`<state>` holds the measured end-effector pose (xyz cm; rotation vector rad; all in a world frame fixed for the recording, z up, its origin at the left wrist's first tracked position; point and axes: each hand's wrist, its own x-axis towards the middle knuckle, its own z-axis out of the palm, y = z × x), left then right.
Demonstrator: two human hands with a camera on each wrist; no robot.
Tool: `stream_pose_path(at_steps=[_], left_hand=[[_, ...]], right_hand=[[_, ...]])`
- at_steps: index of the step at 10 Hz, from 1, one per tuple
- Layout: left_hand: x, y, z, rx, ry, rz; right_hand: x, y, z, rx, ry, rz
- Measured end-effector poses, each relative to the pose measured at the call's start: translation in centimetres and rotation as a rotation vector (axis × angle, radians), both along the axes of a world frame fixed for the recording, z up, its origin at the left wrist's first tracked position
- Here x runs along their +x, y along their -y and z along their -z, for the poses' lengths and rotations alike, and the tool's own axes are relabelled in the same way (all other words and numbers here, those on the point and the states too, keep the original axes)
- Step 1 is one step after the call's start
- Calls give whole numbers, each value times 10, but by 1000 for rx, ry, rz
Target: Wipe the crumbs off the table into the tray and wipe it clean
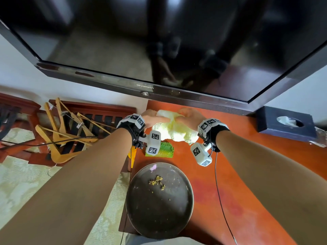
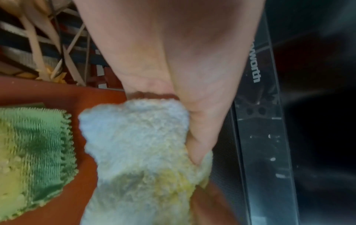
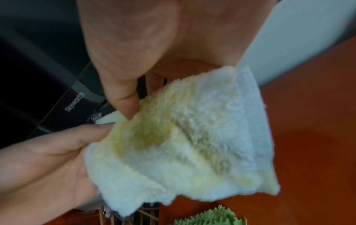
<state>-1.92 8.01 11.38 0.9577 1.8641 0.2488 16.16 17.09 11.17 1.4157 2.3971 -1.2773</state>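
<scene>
You had the cloth (image 1: pixel 174 129) up off the worktop (image 1: pixel 238 183) with both hands, held just under the bottom edge of the TV (image 1: pixel 159 50). Your left hand (image 1: pixel 150 118) was pinching it, thumb on the near side and fingers tucked behind the fabric, which the left wrist view showed pretty clearly. Your right hand (image 1: pixel 192 119) pinched the top edge too, thumb pressed into the fluffy side. The cloth itself was white and fuzzy with yellowish stains across the middle, and it hung down crumpled between your hands.

The tray (image 1: pixel 141 206), a dark round one, sat at about 6 o'clock from the cloth, close to you and right at the left edge of the worktop. A small pile of crumbs (image 1: pixel 157 182) lay in its upper half, plus a few loose specks and a pinkish smear near the far rim.

Between the tray and the cloth sat a green sponge (image 1: pixel 167 150), partly hidden behind your left wrist gear in the head view. The worktop was reddish-orange with some darker blotchy patches at 3 o'clock from the tray.

A dark tissue box (image 1: pixel 276 128) stood at 3 o'clock from your hands, and a heap of wooden hangers (image 1: pixel 58 138) lay off at 9 o'clock, beyond the worktop.
</scene>
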Motion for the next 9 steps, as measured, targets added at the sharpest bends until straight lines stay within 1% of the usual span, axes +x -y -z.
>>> stream_pose_path(at_steps=[1, 2, 3, 4, 5, 6, 7, 8, 9], left_hand=[[3, 5, 1, 65, 128, -135], [5, 8, 2, 128, 263, -217], [7, 9, 7, 135, 404, -352], [0, 7, 13, 58, 296, -371], [-6, 6, 19, 48, 247, -379], [-16, 2, 31, 118, 303, -325], [-22, -3, 46, 178, 378, -358], [-21, -8, 58, 158, 416, -396], [-25, -19, 90, 167, 256, -429]], right_hand=[[10, 0, 1, -163, 202, -72], [16, 6, -2, -254, 280, -122], [20, 16, -9, -344, 124, 5], [20, 16, 7, -590, -223, 416], [19, 15, 15, -646, -391, 613], [9, 11, 29, -529, -435, 679], [1, -15, 82, -455, -328, 635], [-7, -17, 78, -411, -286, 665], [-8, -21, 77, -236, -198, 569]])
